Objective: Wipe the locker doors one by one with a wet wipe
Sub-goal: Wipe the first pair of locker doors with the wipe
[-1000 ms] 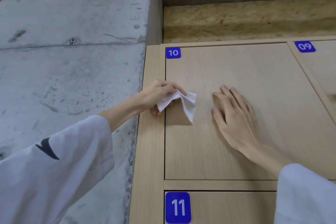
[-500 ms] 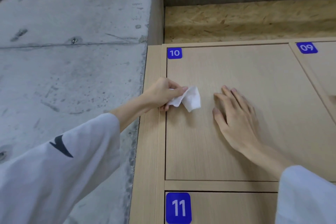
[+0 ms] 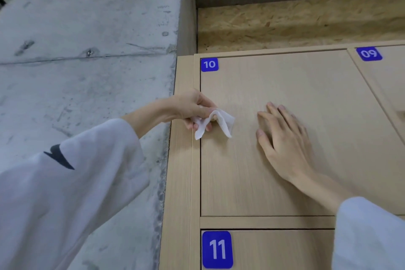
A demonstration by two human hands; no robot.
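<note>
left hand pinching a white wipe, right hand flat on door, blue labels 10, 09, 11

Locker unit: light wood, against a concrete wall.
Door 10: right hand flat on it.
Door 11: directly below.

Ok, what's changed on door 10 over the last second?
The wet wipe has been regathered in the left hand, which stays at the left edge of door 10; the wipe now hangs in two loose ends. The right hand stays flat on the door. No other door touched.
</note>
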